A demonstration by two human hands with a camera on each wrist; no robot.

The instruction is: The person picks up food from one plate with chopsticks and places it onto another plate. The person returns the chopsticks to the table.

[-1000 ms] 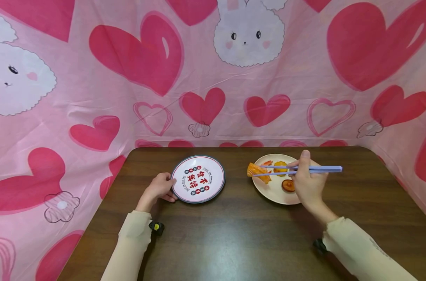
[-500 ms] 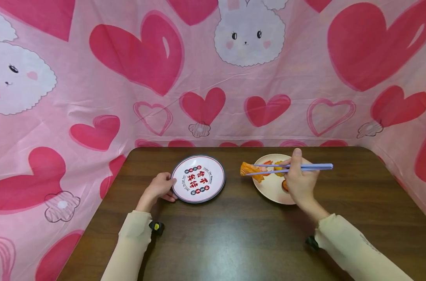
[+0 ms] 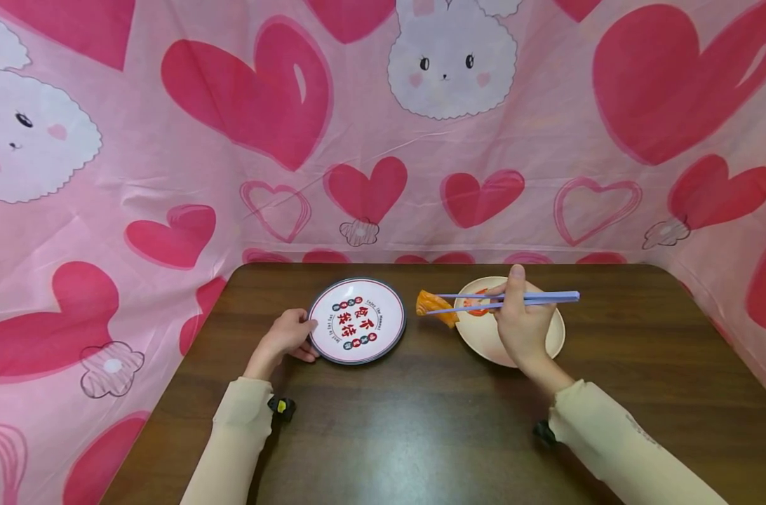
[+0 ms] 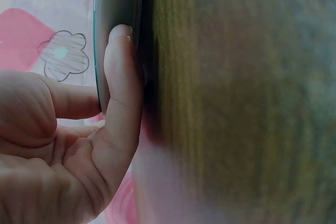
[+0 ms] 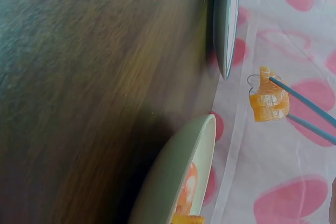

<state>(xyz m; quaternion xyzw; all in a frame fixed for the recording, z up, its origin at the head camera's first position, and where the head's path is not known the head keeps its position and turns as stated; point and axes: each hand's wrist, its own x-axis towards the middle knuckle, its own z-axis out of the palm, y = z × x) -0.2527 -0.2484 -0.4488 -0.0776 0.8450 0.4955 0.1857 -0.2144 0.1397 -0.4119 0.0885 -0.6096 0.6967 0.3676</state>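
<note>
My left hand (image 3: pixel 286 337) pinches the near left rim of a white plate (image 3: pixel 388 315) printed with red characters. In the left wrist view the thumb lies over the rim and a finger runs along the underside of the plate (image 4: pixel 118 3). Purple-blue chopsticks (image 3: pixel 560 297) are gripped in my right hand (image 3: pixel 523 326). Their tips clasp a glossy, ridged orange food piece (image 3: pixel 430 305), held up between the two plates. The right wrist view shows this orange piece (image 5: pixel 270 100) off any surface. Below the right hand sits a cream plate (image 3: pixel 484 344), partly covered by it.
On the cream plate lies a red-and-white food piece (image 3: pixel 474 306); a yellow piece (image 5: pixel 186 219) shows at its edge in the right wrist view. A brown wooden table (image 3: pixel 383 421) carries both plates. Pink heart-patterned cloth (image 3: pixel 421 140) hangs behind and along the sides.
My right hand has moved left, carrying the chopsticks and orange piece from over the cream plate to its left edge, toward the white plate. The left hand stays on the rim.
</note>
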